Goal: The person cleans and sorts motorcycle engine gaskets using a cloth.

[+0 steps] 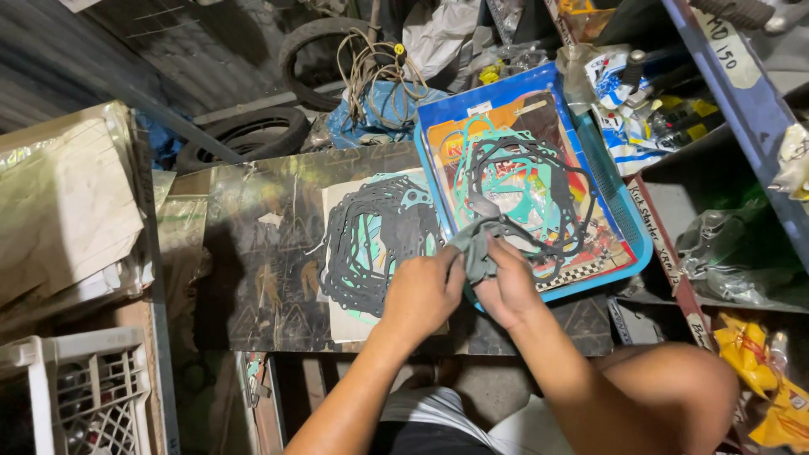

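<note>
My left hand [423,291] and my right hand [509,286] meet over a dark worn board [253,253] and both pinch a small grey-green gasket piece [474,246], folded between the fingers. Just beyond the hands a blue plastic tray [628,227] leans tilted, holding a printed card with black and teal gaskets [527,190] laid on it. Left of the tray, a pale card [337,312] on the board carries several more dark and teal gaskets [371,240]. My knee shows at the lower right.
A blue metal shelf [742,93] with packaged parts and bags stands at the right. Tyres [253,131] and coiled cable [375,72] lie behind the board. Wrapped cardboard [63,202] and a white crate [80,392] sit at the left.
</note>
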